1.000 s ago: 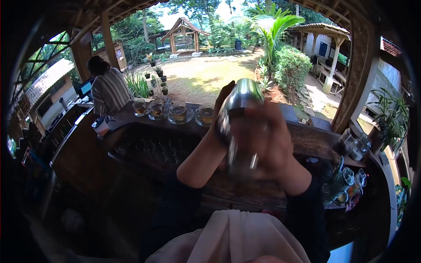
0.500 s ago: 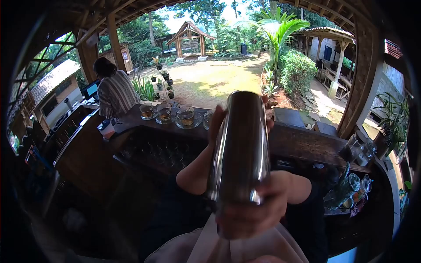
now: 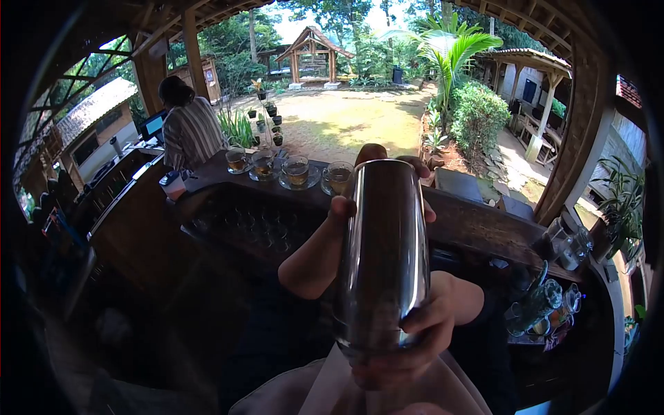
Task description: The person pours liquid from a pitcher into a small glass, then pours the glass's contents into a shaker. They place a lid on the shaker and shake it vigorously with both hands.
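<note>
A tall steel cocktail shaker [image 3: 382,256] stands upright in front of my chest, held in both hands. My left hand [image 3: 360,181] wraps its top end, fingers curled over the far rim. My right hand [image 3: 407,349] cups its lower end from beneath, fingers around the base. Both forearms come up from dark sleeves. The shaker hides most of both palms.
A dark wooden bar counter [image 3: 484,228] curves ahead, carrying several glass cups of tea on saucers [image 3: 296,170]. A person in a striped shirt [image 3: 187,128] stands at the far left by a screen. Glass teapots and jars [image 3: 546,304] sit at right. A white cloth [image 3: 332,394] hangs below.
The shaker went from a blurred, raised tilt one second ago to a steady upright hold lower and closer to me. Both hands kept their grip throughout.
</note>
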